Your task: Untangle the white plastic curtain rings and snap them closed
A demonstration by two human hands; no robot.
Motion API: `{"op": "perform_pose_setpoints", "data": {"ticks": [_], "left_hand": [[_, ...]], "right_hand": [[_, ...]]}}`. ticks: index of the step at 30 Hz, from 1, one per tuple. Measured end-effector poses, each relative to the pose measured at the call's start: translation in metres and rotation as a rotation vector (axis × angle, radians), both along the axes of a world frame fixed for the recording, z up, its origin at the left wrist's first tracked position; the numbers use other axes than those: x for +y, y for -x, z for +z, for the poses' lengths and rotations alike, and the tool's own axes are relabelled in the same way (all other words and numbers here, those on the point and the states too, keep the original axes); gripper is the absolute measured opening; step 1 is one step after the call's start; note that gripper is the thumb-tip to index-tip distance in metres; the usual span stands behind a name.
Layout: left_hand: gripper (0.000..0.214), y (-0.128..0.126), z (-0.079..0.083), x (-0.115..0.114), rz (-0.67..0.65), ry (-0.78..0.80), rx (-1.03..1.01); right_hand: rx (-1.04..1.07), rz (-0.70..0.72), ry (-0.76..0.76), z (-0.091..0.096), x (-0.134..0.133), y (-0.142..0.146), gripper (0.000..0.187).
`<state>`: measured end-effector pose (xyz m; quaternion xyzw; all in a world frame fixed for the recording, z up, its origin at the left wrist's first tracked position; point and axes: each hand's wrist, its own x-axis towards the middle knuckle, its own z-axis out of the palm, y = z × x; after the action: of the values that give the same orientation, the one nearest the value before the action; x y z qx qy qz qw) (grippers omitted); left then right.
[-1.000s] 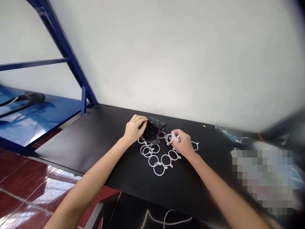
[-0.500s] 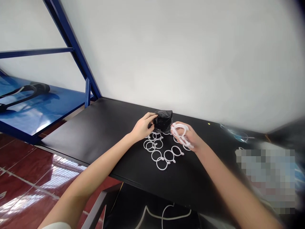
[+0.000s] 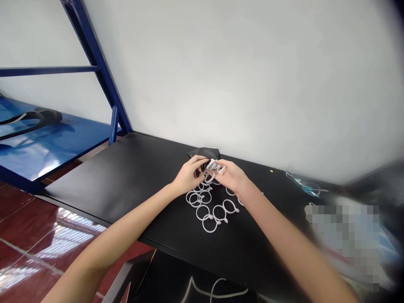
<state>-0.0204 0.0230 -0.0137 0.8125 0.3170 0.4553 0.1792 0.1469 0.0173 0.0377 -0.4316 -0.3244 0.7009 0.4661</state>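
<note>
A small black plastic bag (image 3: 204, 153) sits near the back of the black table (image 3: 132, 176). My left hand (image 3: 188, 175) grips the bag's near edge with curled fingers. My right hand (image 3: 229, 175) is closed on a bunch of white plastic rings (image 3: 215, 167) and holds them right at the bag's mouth, touching my left fingers. Several more white rings (image 3: 211, 207) lie loose on the table just in front of both hands.
A blue metal shelf frame (image 3: 94, 59) stands at the left with a dark strap (image 3: 34, 120) on its blue shelf. Clear glasses (image 3: 303, 181) lie at the table's back right. A white cable (image 3: 214, 290) hangs under the table. A white wall rises behind.
My right hand has lifted a bunch of rings off the table and carried them left to the bag's mouth. My left hand has kept hold of the bag.
</note>
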Motion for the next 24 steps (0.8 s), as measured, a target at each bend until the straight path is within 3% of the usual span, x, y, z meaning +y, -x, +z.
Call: {"op": "perform_pose_setpoints", "data": {"ticks": [4,9,11,15,20,24], "left_hand": [[0.05,-0.001,0.005,0.0,-0.02,0.137,-0.142],[0.041,0.0,0.009,0.0,-0.023,0.185,-0.209],[0.036,0.0,0.009,0.001,-0.013,0.188,-0.217],[0.032,0.001,0.008,0.003,0.003,0.204,-0.228],[0.032,0.004,0.004,0.007,0.024,0.159,-0.231],[0.035,0.004,-0.001,0.01,-0.061,0.237,-0.246]], "right_hand": [[-0.038,0.023,-0.077,0.002,-0.005,-0.004,0.008],[-0.38,0.145,-0.302,-0.005,-0.004,-0.014,0.015],[-0.429,0.129,-0.347,-0.01,-0.002,-0.016,0.017],[-0.324,0.027,-0.339,-0.02,0.003,-0.012,0.018],[-0.383,0.154,-0.302,-0.024,0.007,-0.003,0.019],[-0.224,-0.039,-0.364,-0.029,0.011,0.011,0.023]]}}
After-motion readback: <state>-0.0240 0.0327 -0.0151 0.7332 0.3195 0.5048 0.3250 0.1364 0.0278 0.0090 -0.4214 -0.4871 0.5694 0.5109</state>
